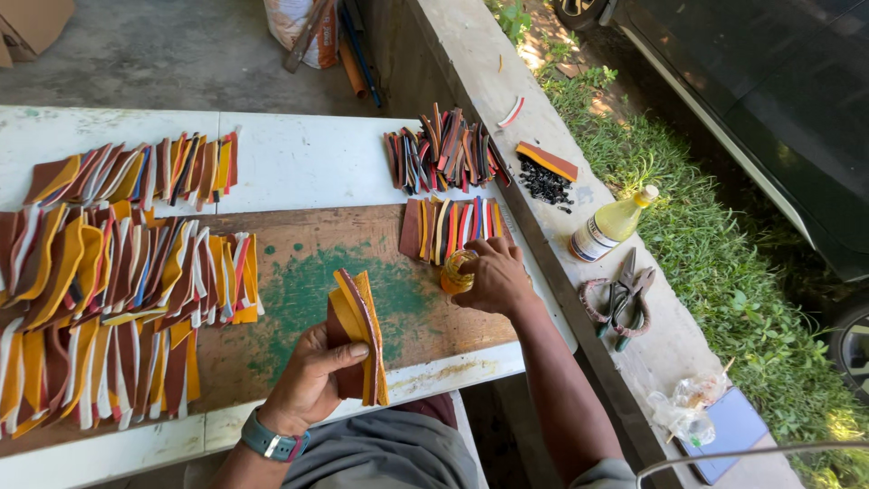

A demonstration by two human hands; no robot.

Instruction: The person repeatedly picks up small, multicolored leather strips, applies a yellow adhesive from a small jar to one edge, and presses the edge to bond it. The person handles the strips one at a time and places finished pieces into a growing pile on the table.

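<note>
Standing over the surface (299,163), I see the left hand (312,376) closed around a small stack of curved brown-and-yellow pieces (360,335), thumb across the front, holding them upright just above the near edge. The right hand (493,276) is curled down over a small jar (455,270) of amber liquid, fingers pressed together at its mouth; whether they pinch a brush or stick I cannot tell. Judging by how things lie, much is already laid out: overlapping rows of coloured pieces (118,281) cover the left side, another row (136,172) sits behind them, and a short row (451,228) lies just beyond the jar. A loose pile (444,149) at the far right looks yet to be handled, so the work seems well along but not finished. On the concrete ledge (543,81) to the right rest a yellow bottle (611,225), pliers and scissors (625,294), a scatter of small black bits (545,184) and a plastic bag (683,407). The green-stained middle of the surface lies between the hands, and the jar is hemmed in only by the short row.
</note>
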